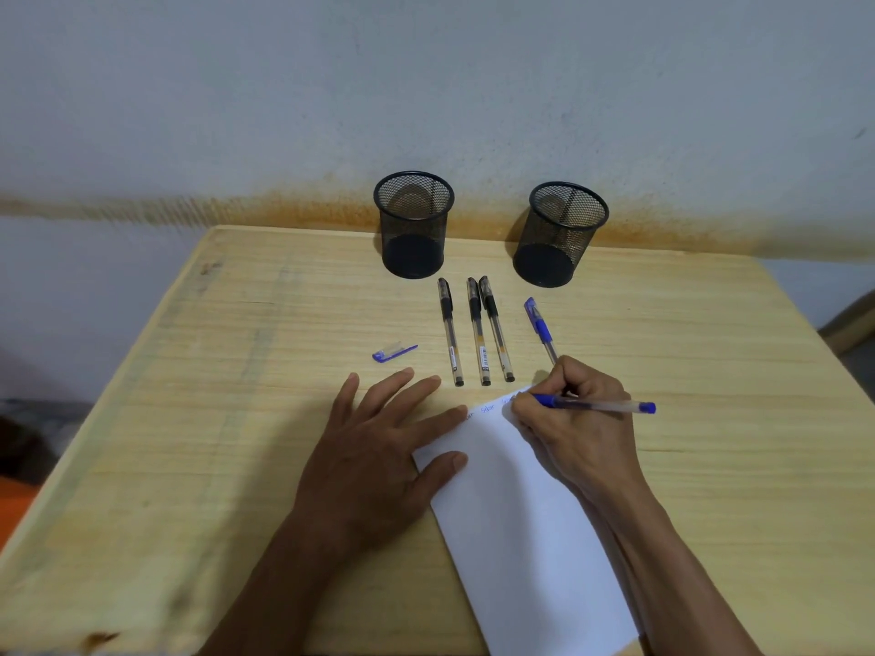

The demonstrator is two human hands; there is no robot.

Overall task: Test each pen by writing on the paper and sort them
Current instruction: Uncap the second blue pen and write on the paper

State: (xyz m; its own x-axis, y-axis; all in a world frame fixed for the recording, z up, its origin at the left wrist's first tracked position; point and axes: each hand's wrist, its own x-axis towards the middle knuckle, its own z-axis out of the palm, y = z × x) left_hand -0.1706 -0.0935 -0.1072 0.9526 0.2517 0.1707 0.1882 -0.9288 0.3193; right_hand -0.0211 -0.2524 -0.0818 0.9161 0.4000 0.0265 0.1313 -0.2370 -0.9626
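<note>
Loose blue pen cap point(394, 352) at left on wooden table point(189, 419). Left hand point(379, 456), fingers spread flat, pressing left edge of white paper point(521, 537). Beyond, three capped black gel pens point(476, 331) side by side; capped blue pen point(540, 326) just right. Right hand point(575, 426) pinching uncapped blue pen point(599, 405), tip on paper's far edge. Two mesh pen cups point(414, 224) by far wall.

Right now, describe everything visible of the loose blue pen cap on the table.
The small blue-and-clear plastic pen cap lies on its side on the pale wooden table, off its pen, clip pointing right. Its closed end looks solid blue, the sleeve see-through. It sits left of the three black-capped clear pens and beyond the flat left hand. Nothing touches it but the tabletop.
</note>
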